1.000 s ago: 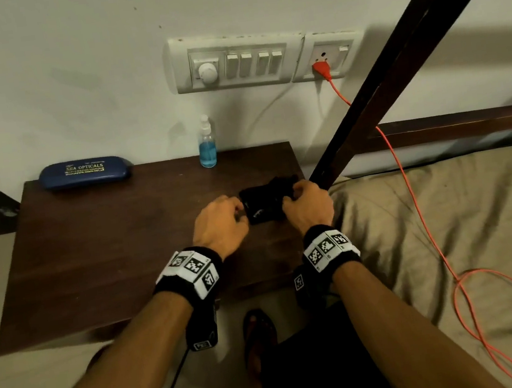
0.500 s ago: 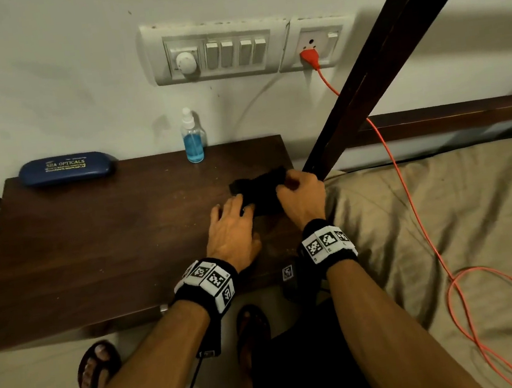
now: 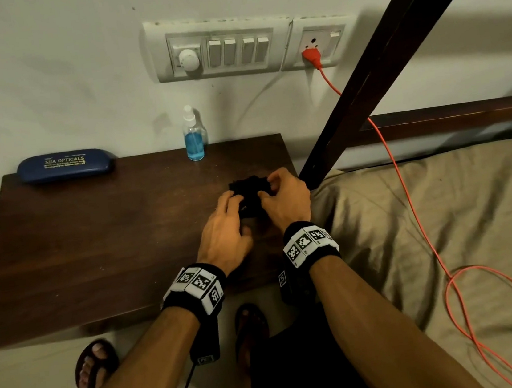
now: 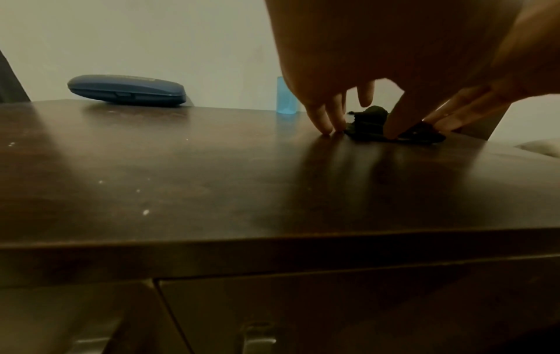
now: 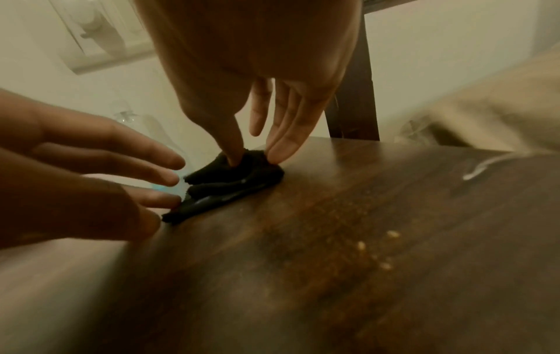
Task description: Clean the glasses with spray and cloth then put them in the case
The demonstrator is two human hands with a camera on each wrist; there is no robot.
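A black cloth (image 3: 249, 188) lies bunched in folds near the right edge of the dark wooden table (image 3: 93, 246). My right hand (image 3: 268, 187) pinches its top fold; the right wrist view shows the thumb (image 5: 233, 148) pushed into the cloth (image 5: 230, 182) and straight fingers (image 5: 282, 143) behind it. My left hand (image 3: 234, 209) has straight fingers (image 4: 324, 119) touching the table and the cloth's left edge (image 4: 369, 117). The blue glasses case (image 3: 64, 165) lies closed at the back left. A spray bottle (image 3: 194, 140) of blue liquid stands by the wall. No glasses are visible.
A slanting dark wooden post (image 3: 377, 63) rises just right of the table. Beyond it is a bed with a beige sheet (image 3: 444, 219) and an orange cable (image 3: 411, 207) running from the wall socket. Sandalled feet (image 3: 95, 365) are below the table's front edge.
My left hand let go of the cloth, flattened on the table, and now touches the cloth's left edge with straight fingers. The right hand stays on the cloth, which looks more tightly bunched.
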